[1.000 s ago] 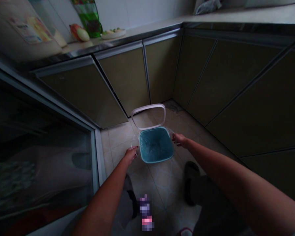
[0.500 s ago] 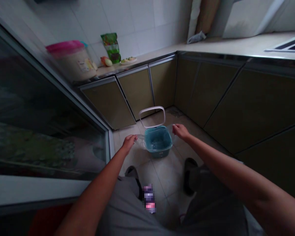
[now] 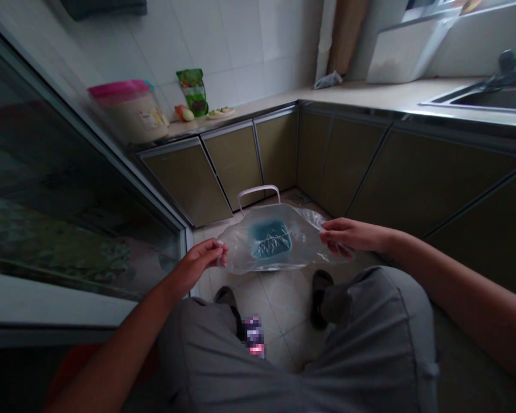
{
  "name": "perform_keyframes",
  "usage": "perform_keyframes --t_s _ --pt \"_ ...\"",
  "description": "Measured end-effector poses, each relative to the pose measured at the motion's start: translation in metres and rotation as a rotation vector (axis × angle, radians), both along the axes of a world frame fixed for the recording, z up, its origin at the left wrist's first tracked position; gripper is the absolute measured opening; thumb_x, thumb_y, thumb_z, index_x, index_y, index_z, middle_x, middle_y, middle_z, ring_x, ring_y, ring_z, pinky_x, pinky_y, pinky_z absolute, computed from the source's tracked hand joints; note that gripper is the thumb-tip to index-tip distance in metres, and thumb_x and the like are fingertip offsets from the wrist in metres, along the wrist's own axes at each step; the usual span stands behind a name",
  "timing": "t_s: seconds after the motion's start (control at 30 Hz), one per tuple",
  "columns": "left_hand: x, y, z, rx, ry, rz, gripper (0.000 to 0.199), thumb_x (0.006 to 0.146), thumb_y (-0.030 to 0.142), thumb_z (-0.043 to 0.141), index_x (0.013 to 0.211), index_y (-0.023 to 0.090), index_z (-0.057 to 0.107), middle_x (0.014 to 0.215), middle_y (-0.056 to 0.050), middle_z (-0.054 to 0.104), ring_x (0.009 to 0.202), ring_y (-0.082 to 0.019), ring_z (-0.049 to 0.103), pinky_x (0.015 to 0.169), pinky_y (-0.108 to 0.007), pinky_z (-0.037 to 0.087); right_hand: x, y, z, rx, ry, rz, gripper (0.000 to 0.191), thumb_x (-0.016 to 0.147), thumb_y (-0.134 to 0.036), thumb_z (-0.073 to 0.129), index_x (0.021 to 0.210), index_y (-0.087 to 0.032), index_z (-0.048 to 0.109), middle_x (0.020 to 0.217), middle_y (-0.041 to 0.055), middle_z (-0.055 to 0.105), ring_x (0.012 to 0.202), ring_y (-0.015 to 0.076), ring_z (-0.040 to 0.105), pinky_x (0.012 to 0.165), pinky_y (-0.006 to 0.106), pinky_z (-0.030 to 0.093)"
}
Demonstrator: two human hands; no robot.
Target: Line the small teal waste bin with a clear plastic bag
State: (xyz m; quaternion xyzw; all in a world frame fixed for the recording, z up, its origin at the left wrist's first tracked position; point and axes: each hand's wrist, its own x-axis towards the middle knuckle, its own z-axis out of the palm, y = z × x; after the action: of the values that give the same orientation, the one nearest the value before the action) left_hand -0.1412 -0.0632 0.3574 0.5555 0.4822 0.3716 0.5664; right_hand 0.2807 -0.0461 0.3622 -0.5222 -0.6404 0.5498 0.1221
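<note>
A clear plastic bag [image 3: 236, 249] is stretched wide between my hands, over the blue trash bin [image 3: 272, 238] on the floor. My left hand [image 3: 204, 255] pinches the bag's left edge. On the other side my right hand [image 3: 344, 234] grips the right edge, with some loose film hanging below its fingers. Through the film the bin's blue inside shows, blurred. Behind the bag, the bin's light pink ring [image 3: 260, 188] stands raised, its lower part hidden by the film.
Cabinets [image 3: 232, 160] run behind the bin and along the right. On the counter stand a pink-lidded tub [image 3: 129, 112], a green bag [image 3: 193, 94] and a plate of food [image 3: 221, 113]. A sink [image 3: 490, 97] is at right, a glass door [image 3: 90, 172] at left.
Both hands have come up and nearer to me, pulling the clear bag up off the bin's sides so that it spreads above the bin. My view has tilted up slightly.
</note>
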Motion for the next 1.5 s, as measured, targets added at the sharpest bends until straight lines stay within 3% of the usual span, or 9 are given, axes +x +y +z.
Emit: perform_keyframes --t_s 0.2,0.33,0.43,0.63,0.83,0.93,1.07,1.23,1.5 --pt "-0.010 -0.047 0.011 -0.071 -0.066 -0.025 0.021 0.081 0.039 0.077 0.088 0.019 0.076 0.068 -0.004 0.065 0.069 -0.019 0.061 0.070 -0.030 0.049 0.016 -0.045 0.008 -0.251 -0.014 0.010 0.065 0.079 -0.084 0.062 0.094 -0.021 0.061 0.076 0.0062 0.069 0.050 0.0146 0.058 0.047 0.026 0.045" --pt "-0.018 -0.056 0.018 -0.117 -0.132 0.038 0.018 0.081 0.038 0.076 0.086 0.020 0.076 0.064 -0.003 0.060 0.067 -0.019 0.058 0.068 -0.031 0.048 0.025 -0.060 0.009 -0.371 -0.010 0.024 0.065 0.076 -0.084 0.064 0.096 -0.023 0.060 0.079 0.0069 0.070 0.053 0.0160 0.062 0.047 0.027 0.047" --pt "-0.024 -0.053 0.012 -0.144 -0.148 0.076 0.019 0.081 0.037 0.077 0.087 0.020 0.075 0.065 -0.003 0.059 0.068 -0.019 0.058 0.068 -0.030 0.048 0.027 -0.061 0.002 -0.384 0.000 0.010 0.065 0.075 -0.085 0.065 0.091 -0.023 0.058 0.078 0.0072 0.069 0.054 0.0168 0.063 0.047 0.027 0.050" --pt "-0.028 -0.034 -0.035 -0.251 -0.208 0.141 0.020 0.081 0.035 0.077 0.089 0.018 0.073 0.067 0.000 0.057 0.067 -0.014 0.056 0.068 -0.026 0.048 0.023 -0.046 -0.032 -0.367 0.054 -0.050 0.059 0.077 -0.078 0.064 0.082 -0.019 0.056 0.072 0.0063 0.067 0.052 0.0165 0.064 0.042 0.024 0.046" --pt "-0.024 0.002 -0.095 -0.494 -0.179 0.206 0.022 0.075 0.032 0.075 0.089 0.016 0.070 0.067 0.003 0.056 0.059 -0.011 0.055 0.058 -0.022 0.044 0.007 -0.009 -0.090 -0.422 0.053 -0.174 0.044 0.082 -0.062 0.069 0.081 -0.019 0.060 0.070 0.0064 0.067 0.053 0.0163 0.064 0.043 0.025 0.050" --pt "-0.019 0.023 -0.119 -0.512 -0.095 0.226 0.028 0.076 0.035 0.073 0.098 0.017 0.072 0.070 0.002 0.059 0.057 -0.011 0.055 0.058 -0.023 0.043 -0.007 0.016 -0.119 -0.429 0.007 -0.263 0.039 0.086 -0.056 0.069 0.081 -0.018 0.062 0.065 0.0056 0.064 0.053 0.0164 0.063 0.047 0.027 0.054" --pt "-0.006 0.048 -0.143 -0.548 0.023 0.199 0.038 0.078 0.034 0.069 0.112 0.019 0.070 0.071 0.003 0.060 0.058 -0.011 0.055 0.058 -0.023 0.042 -0.023 0.047 -0.147 -0.453 -0.112 -0.330 0.033 0.096 -0.046 0.060 0.081 -0.016 0.062 0.057 0.0015 0.057 0.049 0.0146 0.060 0.049 0.027 0.054" --pt "0.010 0.078 -0.168 -0.630 0.251 0.206 0.040 0.083 0.030 0.065 0.122 0.024 0.065 0.070 0.006 0.059 0.055 -0.010 0.052 0.059 -0.022 0.042 -0.035 0.077 -0.171 -0.455 -0.285 -0.302 0.029 0.103 -0.024 0.042 0.082 -0.014 0.060 0.056 -0.0009 0.053 0.045 0.0130 0.055 0.049 0.028 0.051" --pt "0.008 0.109 -0.212 -0.647 0.352 0.226 0.040 0.088 0.028 0.059 0.128 0.024 0.059 0.071 0.005 0.058 0.054 -0.009 0.051 0.058 -0.020 0.042 -0.037 0.115 -0.202 -0.403 -0.466 -0.231 0.031 0.101 -0.028 0.047 0.083 -0.013 0.067 0.062 -0.0011 0.052 0.047 0.0118 0.055 0.053 0.027 0.046"
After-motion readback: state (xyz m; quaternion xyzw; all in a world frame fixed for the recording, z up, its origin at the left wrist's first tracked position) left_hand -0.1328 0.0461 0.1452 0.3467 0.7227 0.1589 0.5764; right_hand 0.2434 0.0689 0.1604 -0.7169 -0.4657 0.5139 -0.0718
